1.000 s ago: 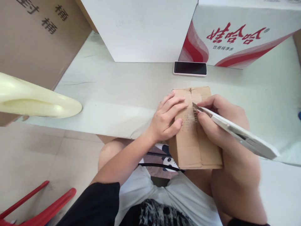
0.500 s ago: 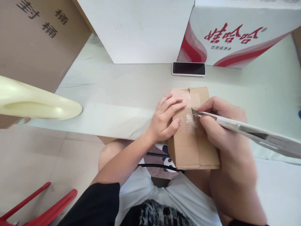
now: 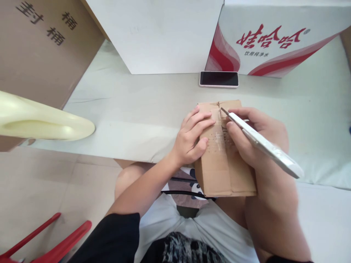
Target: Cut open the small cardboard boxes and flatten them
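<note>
With my right hand (image 3: pixel 270 129) I am pinching the white cutter (image 3: pixel 263 144), its blade (image 3: pixel 225 111) at the brown carton's (image 3: pixel 218 171) far end; my left hand (image 3: pixel 189 137) lies spread upon this carton.

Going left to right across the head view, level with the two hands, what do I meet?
Pale yellow object → left hand → small cardboard box → white cutter held in the right hand.
</note>
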Motion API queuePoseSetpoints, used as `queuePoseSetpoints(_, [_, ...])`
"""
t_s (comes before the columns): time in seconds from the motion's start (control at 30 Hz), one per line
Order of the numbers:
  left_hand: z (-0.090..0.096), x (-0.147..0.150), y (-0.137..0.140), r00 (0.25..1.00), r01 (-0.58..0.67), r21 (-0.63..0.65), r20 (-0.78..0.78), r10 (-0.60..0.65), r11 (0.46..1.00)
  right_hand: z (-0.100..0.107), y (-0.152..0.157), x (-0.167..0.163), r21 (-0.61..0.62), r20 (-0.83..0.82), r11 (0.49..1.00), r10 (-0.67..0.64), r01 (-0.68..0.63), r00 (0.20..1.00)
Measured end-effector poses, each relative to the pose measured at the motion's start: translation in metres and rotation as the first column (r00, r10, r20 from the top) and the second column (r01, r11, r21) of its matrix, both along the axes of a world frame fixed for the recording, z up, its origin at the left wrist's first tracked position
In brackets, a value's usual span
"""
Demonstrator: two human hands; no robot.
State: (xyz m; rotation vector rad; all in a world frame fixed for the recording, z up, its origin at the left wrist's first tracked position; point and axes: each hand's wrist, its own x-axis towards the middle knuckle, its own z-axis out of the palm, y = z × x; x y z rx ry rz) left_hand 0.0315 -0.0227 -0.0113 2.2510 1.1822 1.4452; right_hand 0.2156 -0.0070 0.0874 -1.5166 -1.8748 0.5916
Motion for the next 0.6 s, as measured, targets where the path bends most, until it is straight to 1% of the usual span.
queuePoseSetpoints(0.17, [-0.0011,0.0002,0.0006,1.000,-0.003,0.019,0.007,0.003,1.000,-0.0033,0.0009,0.0009,0.043,-0.017,0.999,-0.022,0.023,1.000])
queuePoseSetpoints(0.3, [-0.0018,0.0005,0.0009,1.000,-0.001,0.037,0.020,0.001,0.999,-0.0036,-0.0003,0.0015,0.010,-0.078,0.999,-0.045,0.046,0.996])
queuePoseSetpoints(0.47, [-0.0013,0.0004,0.0001,1.000,0.006,0.026,0.026,-0.007,1.000,0.0001,-0.0022,-0.0003,0.029,-0.032,0.999,-0.030,0.031,0.999])
queuePoseSetpoints(0.6, [0.0000,0.0005,-0.0002,1.000,-0.007,0.028,0.027,0.006,1.000,0.0006,-0.0021,-0.0009,0.012,-0.074,1.000,-0.024,0.025,0.997])
